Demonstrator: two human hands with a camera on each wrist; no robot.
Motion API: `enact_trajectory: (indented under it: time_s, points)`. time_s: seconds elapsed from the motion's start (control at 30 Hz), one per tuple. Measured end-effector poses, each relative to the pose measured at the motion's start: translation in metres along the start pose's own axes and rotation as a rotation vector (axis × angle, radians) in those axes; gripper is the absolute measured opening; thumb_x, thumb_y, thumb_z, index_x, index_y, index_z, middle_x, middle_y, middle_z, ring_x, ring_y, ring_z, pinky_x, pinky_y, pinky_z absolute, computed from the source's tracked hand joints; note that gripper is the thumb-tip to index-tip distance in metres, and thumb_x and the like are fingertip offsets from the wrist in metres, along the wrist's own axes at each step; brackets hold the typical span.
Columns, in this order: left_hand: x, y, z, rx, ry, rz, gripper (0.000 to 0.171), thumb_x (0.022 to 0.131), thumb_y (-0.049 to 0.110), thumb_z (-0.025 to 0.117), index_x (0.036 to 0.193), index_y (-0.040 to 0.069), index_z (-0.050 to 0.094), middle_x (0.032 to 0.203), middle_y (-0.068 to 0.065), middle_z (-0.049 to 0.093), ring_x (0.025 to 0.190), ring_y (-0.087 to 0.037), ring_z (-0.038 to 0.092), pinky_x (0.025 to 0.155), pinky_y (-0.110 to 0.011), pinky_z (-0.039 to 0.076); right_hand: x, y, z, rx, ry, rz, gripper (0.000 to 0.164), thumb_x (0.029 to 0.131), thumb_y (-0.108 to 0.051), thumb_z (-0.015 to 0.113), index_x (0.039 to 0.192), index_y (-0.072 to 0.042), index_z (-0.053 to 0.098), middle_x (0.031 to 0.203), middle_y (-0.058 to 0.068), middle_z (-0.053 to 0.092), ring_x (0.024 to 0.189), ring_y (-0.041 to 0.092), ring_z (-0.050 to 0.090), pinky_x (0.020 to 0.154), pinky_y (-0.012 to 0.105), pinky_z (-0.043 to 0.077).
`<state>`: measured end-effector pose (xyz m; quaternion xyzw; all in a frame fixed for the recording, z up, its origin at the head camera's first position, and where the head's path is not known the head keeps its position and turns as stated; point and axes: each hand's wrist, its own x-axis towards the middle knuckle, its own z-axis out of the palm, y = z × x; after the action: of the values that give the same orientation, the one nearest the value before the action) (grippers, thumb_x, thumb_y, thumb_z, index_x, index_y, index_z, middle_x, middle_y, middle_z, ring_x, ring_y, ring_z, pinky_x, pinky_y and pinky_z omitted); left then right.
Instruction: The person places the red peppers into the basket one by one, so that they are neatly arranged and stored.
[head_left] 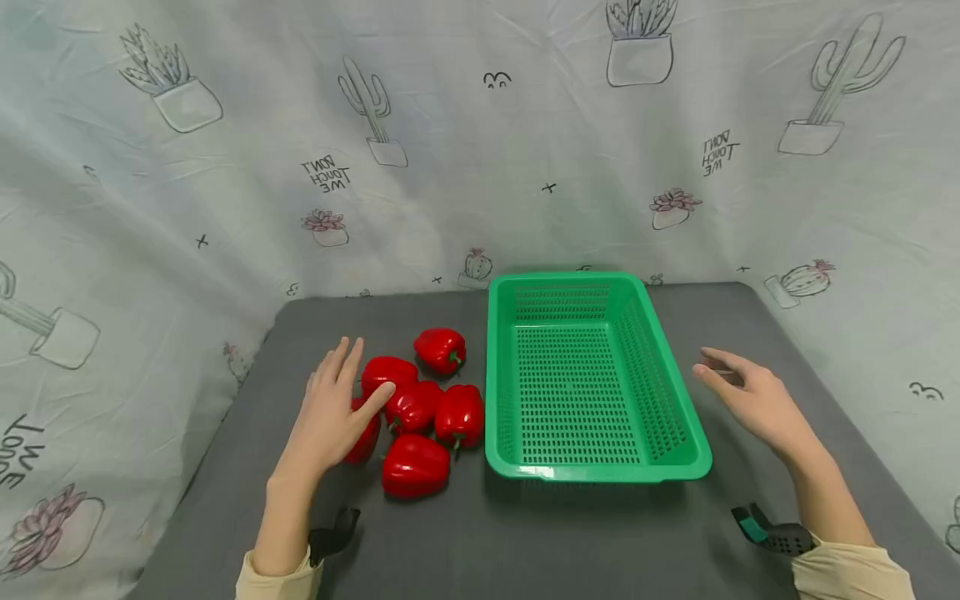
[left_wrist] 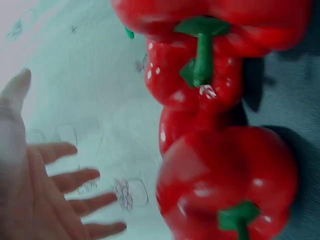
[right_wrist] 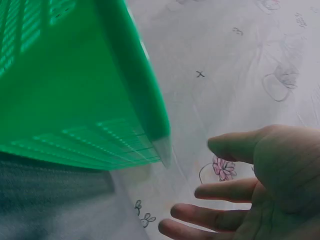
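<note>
Several glossy red bell peppers [head_left: 416, 467] with green stems lie grouped on the dark grey table, left of a green plastic basket [head_left: 597, 472]. My left hand [head_left: 324, 417] hovers over the group's left side, fingers spread, partly hiding one pepper [head_left: 363, 442]. In the left wrist view that hand [left_wrist: 45, 195] is apart from the nearest pepper [left_wrist: 225, 175] and holds nothing. To the right of the basket is my right hand [head_left: 753, 400], its fingers loosely bent around nothing. The right wrist view shows a gap between this hand [right_wrist: 235, 195] and the basket's rim [right_wrist: 145, 85].
A pale curtain [head_left: 435, 167] printed with cacti and lettering hangs behind and beside the table [head_left: 555, 550]. The slotted basket stands near the table's back edge, right of centre. Dark wrist-worn mounts [head_left: 783, 535] sit below both hands.
</note>
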<state>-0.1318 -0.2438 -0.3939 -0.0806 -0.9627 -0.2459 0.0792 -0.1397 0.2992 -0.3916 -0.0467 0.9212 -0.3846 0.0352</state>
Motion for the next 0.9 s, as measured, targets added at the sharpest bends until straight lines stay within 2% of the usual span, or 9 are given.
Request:
enact_trajectory:
  time_s: [0.1,0.2,0.37,0.47,0.57,0.63,0.7,0.77,0.9]
  points:
    - [-0.013,-0.005,0.0,-0.11,-0.029,-0.003,0.082,0.096,0.055,0.055,0.159,0.022,0.015,0.162,-0.006,0.013,0.145,-0.035,0.014,0.104,-0.068,0.025,-0.005,-0.001,0.003,0.05,-0.024,-0.003,0.065,0.104,-0.042,0.047,0.153,-0.002,0.031,0.14,0.026,0.047,0.12,0.047,0.049,0.086,0.062,0.044]
    - [-0.025,-0.008,0.001,-0.204,-0.039,0.002,0.08,0.094,0.052,0.061,0.158,0.031,0.017,0.161,0.001,0.018,0.144,-0.029,0.019,0.103,-0.067,0.029,-0.008,-0.001,0.005,0.081,-0.043,-0.015,0.063,0.104,-0.04,0.049,0.152,-0.004,0.032,0.139,0.023,0.05,0.113,0.043,0.057,0.088,0.059,0.046]
    - [-0.036,-0.013,0.004,-0.321,-0.035,0.063,0.08,0.086,0.043,0.076,0.152,0.04,0.032,0.153,0.009,0.033,0.139,-0.021,0.031,0.101,-0.064,0.036,-0.013,0.006,0.012,0.142,-0.031,-0.027,0.06,0.102,-0.038,0.053,0.15,-0.004,0.038,0.134,0.018,0.054,0.104,0.015,0.064,0.084,0.035,0.053]
    - [-0.037,-0.016,0.008,-0.392,-0.066,0.122,0.076,0.08,0.037,0.083,0.146,0.033,0.047,0.145,0.01,0.046,0.132,-0.015,0.042,0.099,-0.059,0.04,-0.016,0.015,0.017,0.213,-0.009,-0.024,0.056,0.102,-0.033,0.056,0.147,-0.003,0.042,0.13,0.01,0.058,0.099,0.003,0.063,0.08,0.024,0.052]
    - [-0.038,-0.01,0.006,-0.476,-0.119,0.155,0.068,0.077,0.028,0.087,0.138,0.018,0.059,0.135,0.001,0.058,0.119,-0.012,0.053,0.095,-0.056,0.046,-0.016,0.021,0.019,0.264,-0.003,-0.017,0.053,0.101,-0.031,0.057,0.145,-0.003,0.047,0.125,0.001,0.06,0.098,0.007,0.063,0.08,0.024,0.052]
    - [-0.039,-0.01,0.007,-0.533,-0.157,0.146,0.063,0.076,0.021,0.088,0.133,0.012,0.062,0.13,-0.004,0.061,0.112,-0.017,0.058,0.092,-0.054,0.048,-0.015,0.022,0.02,0.287,-0.003,-0.017,0.05,0.101,-0.029,0.058,0.143,-0.003,0.05,0.121,-0.003,0.062,0.097,0.011,0.064,0.08,0.024,0.051]
    - [-0.04,-0.011,0.009,-0.566,-0.189,0.127,0.06,0.075,0.019,0.088,0.13,0.011,0.064,0.126,-0.006,0.063,0.105,-0.021,0.061,0.089,-0.052,0.05,-0.014,0.022,0.021,0.315,-0.001,-0.022,0.047,0.101,-0.027,0.058,0.141,-0.002,0.051,0.118,-0.003,0.064,0.096,0.012,0.064,0.08,0.025,0.052]
    - [-0.039,-0.019,0.016,-0.597,-0.218,0.111,0.059,0.075,0.02,0.088,0.129,0.014,0.065,0.125,-0.004,0.063,0.102,-0.025,0.062,0.088,-0.05,0.051,-0.014,0.022,0.024,0.352,0.006,-0.033,0.045,0.101,-0.024,0.059,0.139,0.0,0.053,0.114,-0.002,0.067,0.094,0.013,0.064,0.078,0.026,0.052]
    - [-0.038,-0.028,0.024,-0.644,-0.273,0.113,0.058,0.076,0.024,0.088,0.129,0.017,0.065,0.124,0.0,0.063,0.099,-0.025,0.064,0.089,-0.046,0.052,-0.012,0.026,0.027,0.429,0.012,-0.049,0.041,0.101,-0.017,0.06,0.137,0.0,0.054,0.107,-0.002,0.07,0.09,0.011,0.063,0.073,0.026,0.052]
